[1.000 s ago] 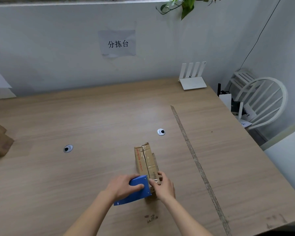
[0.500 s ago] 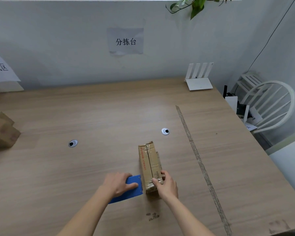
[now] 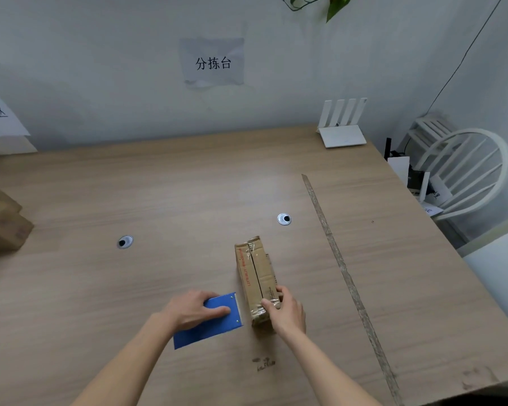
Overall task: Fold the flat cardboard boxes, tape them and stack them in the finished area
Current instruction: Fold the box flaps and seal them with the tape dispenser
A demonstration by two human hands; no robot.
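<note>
head | right hand (image 3: pixel 286 313) grips box (image 3: pixel 255 276) near end | left hand (image 3: pixel 192 310) holds dispenser (image 3: pixel 214 325)

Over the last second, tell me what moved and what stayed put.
The left hand drew the blue tape dispenser off the near end of the cardboard box and down to the table on the box's left, still gripping it. The right hand stayed on the box's near end, and the box did not move.

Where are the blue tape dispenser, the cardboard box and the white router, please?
blue tape dispenser (image 3: pixel 217 326): head view, flat blue side.
cardboard box (image 3: pixel 254 268): head view, top flaps.
white router (image 3: pixel 342 136): head view, flat base.
</note>
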